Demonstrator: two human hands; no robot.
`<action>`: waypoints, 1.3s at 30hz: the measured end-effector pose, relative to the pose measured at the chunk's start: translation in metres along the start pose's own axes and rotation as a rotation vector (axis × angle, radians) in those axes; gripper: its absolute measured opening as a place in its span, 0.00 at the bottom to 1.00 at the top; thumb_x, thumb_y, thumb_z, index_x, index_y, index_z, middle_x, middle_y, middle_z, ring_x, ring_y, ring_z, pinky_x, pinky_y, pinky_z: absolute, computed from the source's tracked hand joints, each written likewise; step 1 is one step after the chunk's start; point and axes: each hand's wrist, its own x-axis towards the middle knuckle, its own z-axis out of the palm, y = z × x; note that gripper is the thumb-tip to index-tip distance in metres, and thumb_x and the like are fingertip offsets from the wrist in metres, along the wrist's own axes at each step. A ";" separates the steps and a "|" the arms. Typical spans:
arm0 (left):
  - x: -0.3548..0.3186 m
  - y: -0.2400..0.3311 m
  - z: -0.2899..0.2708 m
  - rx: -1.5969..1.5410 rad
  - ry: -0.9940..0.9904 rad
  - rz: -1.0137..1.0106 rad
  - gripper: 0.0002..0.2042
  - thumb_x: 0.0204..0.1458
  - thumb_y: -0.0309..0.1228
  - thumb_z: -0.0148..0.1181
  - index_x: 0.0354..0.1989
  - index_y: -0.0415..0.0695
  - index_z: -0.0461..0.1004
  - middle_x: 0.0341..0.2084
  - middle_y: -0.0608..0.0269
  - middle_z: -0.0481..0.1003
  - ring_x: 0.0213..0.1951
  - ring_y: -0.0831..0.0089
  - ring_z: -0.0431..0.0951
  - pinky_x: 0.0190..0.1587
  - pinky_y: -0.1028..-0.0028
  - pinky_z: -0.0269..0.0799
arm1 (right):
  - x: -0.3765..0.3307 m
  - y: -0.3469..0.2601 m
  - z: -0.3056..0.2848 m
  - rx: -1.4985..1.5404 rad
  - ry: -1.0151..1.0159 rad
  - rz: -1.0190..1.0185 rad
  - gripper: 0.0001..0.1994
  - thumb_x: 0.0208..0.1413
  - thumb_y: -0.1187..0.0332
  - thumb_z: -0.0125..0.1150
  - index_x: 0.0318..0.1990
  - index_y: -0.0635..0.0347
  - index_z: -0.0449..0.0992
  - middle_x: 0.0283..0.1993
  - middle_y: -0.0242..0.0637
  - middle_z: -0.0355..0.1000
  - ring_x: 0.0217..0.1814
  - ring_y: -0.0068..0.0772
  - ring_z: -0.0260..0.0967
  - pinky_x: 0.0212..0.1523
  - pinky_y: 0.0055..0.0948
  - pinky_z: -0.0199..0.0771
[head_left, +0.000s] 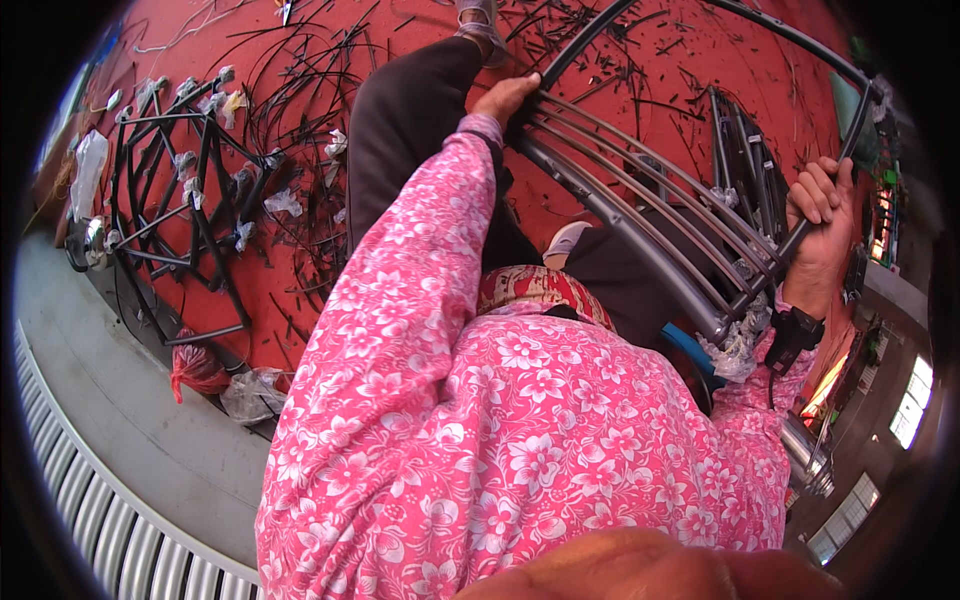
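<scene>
A dark metal tube frame (625, 222) with several thin parallel bars slants across my lap and up to the right. My left hand (506, 98) is closed round its left end, where the thin bars meet a thicker tube. On the right side, my right hand (822, 215) grips the frame's side tube, fingers curled. A long curved tube runs from the left hand over the top to the right corner. Clear plastic wrapping (740, 345) clings near the lower right corner, beside my right wrist, which wears a dark band (797, 335).
More black tube frames (190, 200) with plastic-wrapped ends lie on the red floor (275, 325) at left. Dark strips and scraps (320, 80) litter the floor. A red net bag (196, 368) sits by the grey ledge (130, 370). Other dark tubes (750, 160) lie beyond the frame.
</scene>
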 end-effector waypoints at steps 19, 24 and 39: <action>-0.226 0.170 0.133 1.341 0.433 1.240 0.18 0.48 0.49 0.70 0.37 0.46 0.84 0.28 0.59 0.77 0.34 0.57 0.81 0.37 0.60 0.74 | 0.014 0.278 -0.256 -0.502 0.512 0.405 0.16 0.64 0.57 0.64 0.49 0.58 0.74 0.43 0.38 0.78 0.45 0.38 0.79 0.44 0.34 0.82; -0.212 0.107 0.131 1.429 0.300 1.185 0.18 0.42 0.43 0.74 0.39 0.46 0.82 0.30 0.62 0.76 0.38 0.60 0.80 0.40 0.62 0.75 | -0.010 0.256 -0.174 -0.878 0.316 0.189 0.13 0.61 0.61 0.66 0.44 0.61 0.79 0.33 0.30 0.78 0.32 0.21 0.77 0.31 0.22 0.76; -0.222 0.028 0.129 1.274 0.312 0.931 0.18 0.40 0.36 0.76 0.38 0.45 0.78 0.34 0.59 0.76 0.41 0.57 0.79 0.41 0.62 0.74 | -0.008 0.209 -0.032 -1.741 -0.085 -0.569 0.10 0.53 0.61 0.71 0.32 0.58 0.79 0.36 0.33 0.76 0.43 0.37 0.73 0.50 0.37 0.65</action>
